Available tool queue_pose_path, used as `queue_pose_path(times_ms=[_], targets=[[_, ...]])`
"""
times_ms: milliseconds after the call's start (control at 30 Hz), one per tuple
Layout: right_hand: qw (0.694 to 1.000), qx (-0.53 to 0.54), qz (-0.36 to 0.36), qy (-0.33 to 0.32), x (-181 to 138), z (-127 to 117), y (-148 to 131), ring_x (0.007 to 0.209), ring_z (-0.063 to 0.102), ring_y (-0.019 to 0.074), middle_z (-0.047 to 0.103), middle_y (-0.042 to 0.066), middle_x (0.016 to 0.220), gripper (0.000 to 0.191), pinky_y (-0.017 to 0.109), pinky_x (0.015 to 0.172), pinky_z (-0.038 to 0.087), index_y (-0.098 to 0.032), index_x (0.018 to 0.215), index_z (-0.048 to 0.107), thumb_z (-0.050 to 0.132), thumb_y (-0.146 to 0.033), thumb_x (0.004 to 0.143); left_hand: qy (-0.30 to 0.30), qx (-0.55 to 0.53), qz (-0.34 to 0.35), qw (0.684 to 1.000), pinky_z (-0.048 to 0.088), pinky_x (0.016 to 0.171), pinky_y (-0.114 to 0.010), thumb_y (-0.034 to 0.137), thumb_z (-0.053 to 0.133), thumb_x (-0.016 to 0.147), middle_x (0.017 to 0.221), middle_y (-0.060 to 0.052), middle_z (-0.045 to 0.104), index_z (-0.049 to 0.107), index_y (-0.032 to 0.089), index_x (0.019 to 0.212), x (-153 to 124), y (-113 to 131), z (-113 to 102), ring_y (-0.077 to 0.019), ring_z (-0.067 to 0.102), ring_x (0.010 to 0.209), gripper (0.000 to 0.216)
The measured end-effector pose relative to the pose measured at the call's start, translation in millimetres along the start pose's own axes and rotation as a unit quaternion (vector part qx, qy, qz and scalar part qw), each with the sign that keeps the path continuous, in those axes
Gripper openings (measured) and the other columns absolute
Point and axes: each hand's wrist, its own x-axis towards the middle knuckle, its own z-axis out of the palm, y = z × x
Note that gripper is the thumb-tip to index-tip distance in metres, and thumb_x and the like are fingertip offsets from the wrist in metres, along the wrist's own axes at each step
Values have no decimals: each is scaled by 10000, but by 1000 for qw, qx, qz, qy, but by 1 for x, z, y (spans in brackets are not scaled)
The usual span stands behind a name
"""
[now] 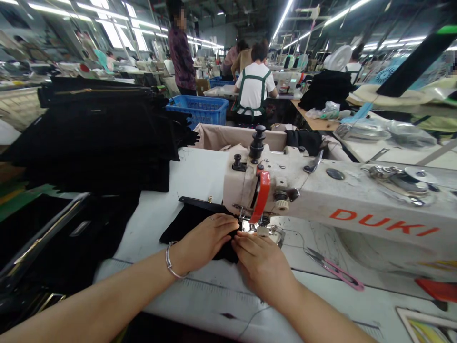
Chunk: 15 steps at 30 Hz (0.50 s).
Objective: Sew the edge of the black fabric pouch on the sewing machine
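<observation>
"Where's the light from?"

"Long ceiling lights [283, 19] and white, glary windows [121, 35]. A little glow sits under the sewing machine [303, 190]."

"Is it clear?"

"Mostly. The far back is fuzzy, and the sides look stretched."

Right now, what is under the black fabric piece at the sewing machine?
The white worktop shows around the black fabric piece, which appears to rest on it. Directly beneath, everything is covered.
</observation>
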Motion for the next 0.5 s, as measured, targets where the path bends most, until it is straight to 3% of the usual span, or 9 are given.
queue_pose_path(times_ms=[100, 167, 267, 300, 400, 500], targets=[[1000, 6, 4, -5, 2, 0, -2, 1113, 608, 252, 692, 130, 1084, 287, 403, 947, 500, -108, 1154, 651, 487, -91, 919, -2, -1, -5, 1000, 376, 1157, -422, 128, 453, 986, 1352, -78, 557, 507, 194, 1346, -5, 1, -1, -193, 480, 1295, 370], [1000, 6, 17, -25, 2, -8, -3, 1123, 605, 244, 681, 120, 1139, 289, 397, 949, 495, -129, 1168, 647, 511, -99, 914, -10, -6, -3, 1000, 363, 1169, -438, 233, 522, 980, 1394, -98, 524, 473, 183, 1386, -9, 1, -4, -213, 455, 1327, 411], [993, 35, 40, -104, -3, -36, 3, 1219, 546, 220, 620, 62, 1293, 481, 442, 1082, 383, -222, 1298, 572, 519, -52, 851, -30, -22, 15, 999, 336, 1184, -474, 439, 727, 840, 1473, -129, 438, 390, 176, 1454, -16, 4, -10, -266, 392, 1381, 748], [989, 49, 49, -133, -7, -48, 7, 1264, 509, 215, 597, 37, 1332, 586, 464, 1126, 320, -256, 1339, 536, 504, -13, 807, -36, -27, 23, 999, 333, 1186, -476, 442, 743, 825, 1475, -125, 438, 406, 180, 1446, -17, 5, -12, -268, 392, 1383, 753], [978, 67, 72, -184, -18, -75, 23, 1335, 429, 219, 576, -3, 1361, 747, 491, 1148, 261, -293, 1356, 507, 442, 78, 711, -56, -39, 27, 997, 357, 1180, -421, 291, 569, 964, 1421, -71, 516, 530, 200, 1346, -22, 10, -16, -207, 448, 1349, 395], [978, 70, 87, -174, -20, -74, 37, 1226, 510, 231, 629, 10, 1254, 579, 452, 1052, 380, -282, 1250, 576, 496, 57, 788, -50, -57, 7, 997, 395, 1157, -367, 136, 410, 991, 1378, -38, 560, 562, 201, 1300, -24, 12, -15, -158, 487, 1310, 350]])
